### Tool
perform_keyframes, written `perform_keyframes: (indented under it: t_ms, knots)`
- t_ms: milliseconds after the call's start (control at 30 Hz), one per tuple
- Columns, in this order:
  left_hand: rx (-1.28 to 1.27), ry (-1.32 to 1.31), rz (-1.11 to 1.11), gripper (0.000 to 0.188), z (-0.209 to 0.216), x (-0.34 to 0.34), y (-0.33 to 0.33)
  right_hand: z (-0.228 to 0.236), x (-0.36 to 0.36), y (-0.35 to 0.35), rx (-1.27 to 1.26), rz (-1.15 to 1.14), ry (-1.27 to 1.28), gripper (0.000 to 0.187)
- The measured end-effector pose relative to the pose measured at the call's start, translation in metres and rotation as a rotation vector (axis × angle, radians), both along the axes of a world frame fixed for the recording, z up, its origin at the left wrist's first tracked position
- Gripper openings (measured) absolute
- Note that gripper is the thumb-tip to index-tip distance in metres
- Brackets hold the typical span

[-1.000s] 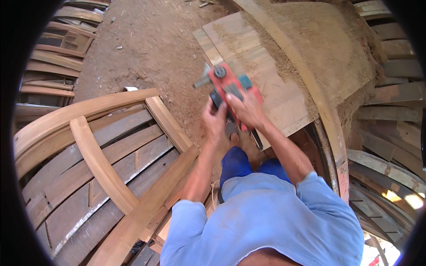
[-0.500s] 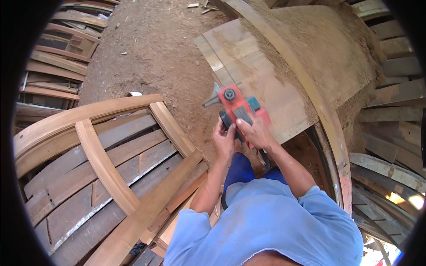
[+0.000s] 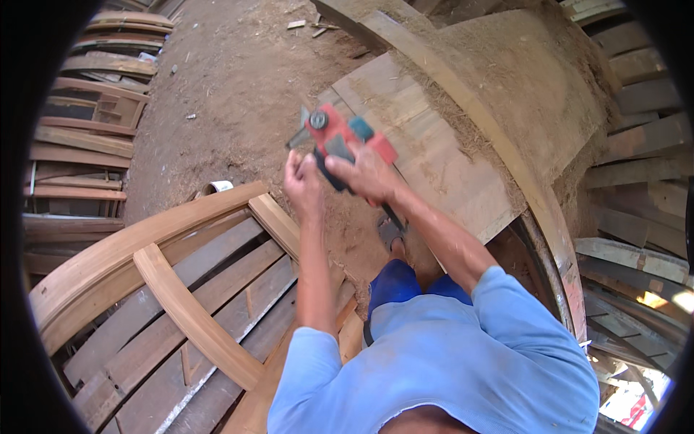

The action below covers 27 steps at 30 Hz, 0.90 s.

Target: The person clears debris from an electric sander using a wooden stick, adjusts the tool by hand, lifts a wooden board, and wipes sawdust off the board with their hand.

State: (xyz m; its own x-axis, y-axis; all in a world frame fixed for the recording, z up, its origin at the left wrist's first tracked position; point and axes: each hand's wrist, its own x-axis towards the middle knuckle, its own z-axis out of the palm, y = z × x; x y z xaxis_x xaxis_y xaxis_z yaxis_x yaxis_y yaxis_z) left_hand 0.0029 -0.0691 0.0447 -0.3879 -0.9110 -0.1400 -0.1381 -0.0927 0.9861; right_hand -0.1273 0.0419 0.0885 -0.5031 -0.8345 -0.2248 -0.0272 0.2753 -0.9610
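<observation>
A red electric planer (image 3: 334, 124) with a black round knob, a teal part and a grey metal guide is held up in front of me. My right hand (image 3: 365, 173) wraps round its dark handle, and a black cord hangs below. My left hand (image 3: 303, 184) is beside the tool, its fingers curled together at the end of the metal guide (image 3: 297, 137). Motion blurs the fingertips, and whether they grip the guide I cannot make out. The planer is tilted, between the dirt floor and the flat wooden panel (image 3: 434, 166) at the right.
A curved wooden frame (image 3: 191, 318) lies over stacked boards at the left. A long curved beam (image 3: 477, 108) crosses the panel, with sawdust around it. More boards (image 3: 636, 173) line the right side and the far left. A white cup-like object (image 3: 219, 187) lies behind the frame.
Both hands and the planer have moved left and farther from my body. My left hand has shifted from the planer's black side part to near the metal guide. The view has shifted slightly.
</observation>
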Motion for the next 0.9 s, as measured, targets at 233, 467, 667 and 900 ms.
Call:
perform_keyframes:
  t_ms: [233,467,667,900]
  knots:
    - [-0.628,-0.437,0.04,0.048,0.027,0.032,0.035,0.015,0.082,0.099,0.05,0.251,-0.071,0.054]
    - [0.062,0.529,-0.657,0.086,0.125,0.044,0.122,-0.003,0.14,0.212,0.316,0.377,-0.068,0.052]
    - [-0.189,0.89,-1.469,0.115,0.322,0.065,0.248,-0.022,0.184,0.322,0.218,0.079,-0.006,0.05]
    - [-0.257,0.646,-1.5,0.069,0.422,0.132,0.35,-0.004,0.194,0.41,0.373,0.054,-0.05,0.06]
